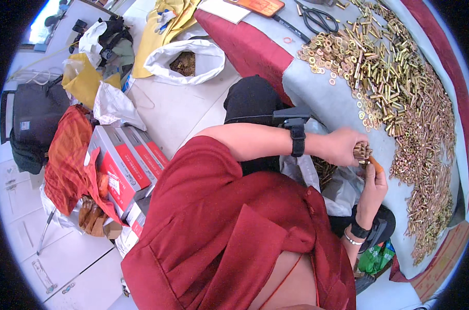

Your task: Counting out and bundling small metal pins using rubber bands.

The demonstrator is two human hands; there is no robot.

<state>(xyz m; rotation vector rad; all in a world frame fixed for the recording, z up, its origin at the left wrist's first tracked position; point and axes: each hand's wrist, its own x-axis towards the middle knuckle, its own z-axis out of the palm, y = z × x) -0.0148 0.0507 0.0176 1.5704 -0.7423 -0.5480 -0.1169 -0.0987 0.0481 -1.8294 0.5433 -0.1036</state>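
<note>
My left hand is closed round a bundle of short brass-coloured metal tubes, their round ends facing out. Against the bundle's lower end are the pinched fingertips of my right hand; whatever lies between them is too small to make out. An orange cover sits on one of that hand's fingers. Both hands hover at the near edge of a grey-covered table. Beyond them spreads a big heap of loose brass-coloured tubes, with flat ring washers at its left end.
Below my hands is a white sack with more metal pieces inside. Scissors, an orange phone and a white pad lie at the table's far left. Another white sack stands on the floor, near red-and-grey boxes.
</note>
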